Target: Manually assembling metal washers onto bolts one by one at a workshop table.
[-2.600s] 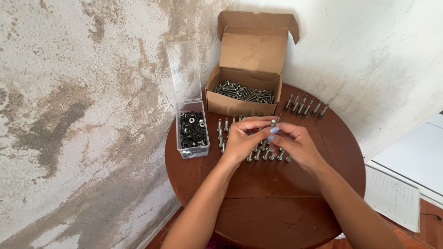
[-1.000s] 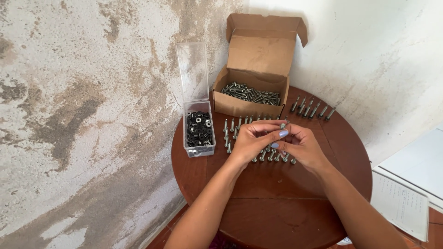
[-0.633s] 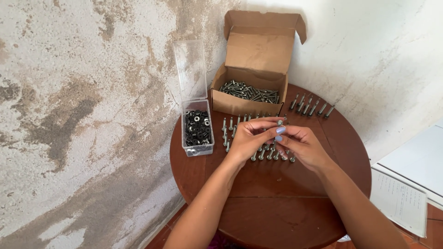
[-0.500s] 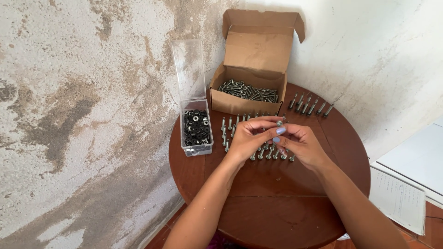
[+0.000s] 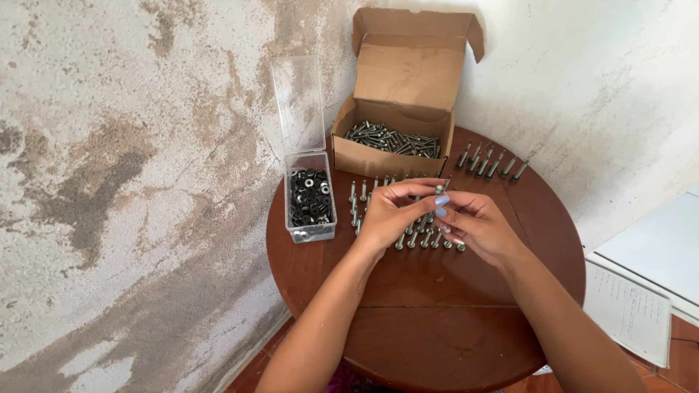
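Two hands meeting over a round table (image 5: 451, 342), left hand (image 5: 389, 215) and right hand (image 5: 477, 229) fingers pinching one bolt (image 5: 441, 187)

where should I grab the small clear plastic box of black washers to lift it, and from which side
Judging by its pose, grip the small clear plastic box of black washers across its two long side walls, low on the tray, coming from above. Its hinged clear lid stands upright at the far end, and the brown cardboard box of bolts sits close on its right, so avoid the lid.
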